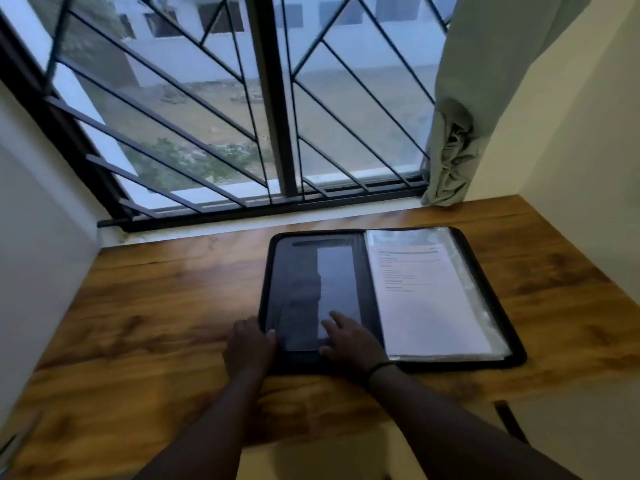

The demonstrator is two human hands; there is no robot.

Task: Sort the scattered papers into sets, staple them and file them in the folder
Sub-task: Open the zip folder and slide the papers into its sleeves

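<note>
Black zip folder (485, 289) open flat on the wooden desk (156, 306), just under the barred window (225, 116). Printed papers (426, 299) already tucked in clear sleeves on the right half. No loose papers or stapler in sight. Probably near the end: closing up the folder.

To do this step well: keep the papers tucked flat in their sleeves. Lift the left cover by its outer edge. Swing it over slowly onto the right half. Line up the edges before pressing down. Watch for sleeve corners poking out near the zip. Hold the spine side down, to stop the folder sliding on the smooth wood.

Left hand (250, 344) at the near left corner of the folder, fingers curled over the outer edge, thumb on the inside of the cover, gripping it. Right hand (348, 342) resting flat on the dark left cover, fingers spread and straight, holding nothing, just pressing. Thin black band on the right wrist. Both arms stretched forward across the desk edge, close together. Picture a bit blurry, so finger details hard to see.
</note>
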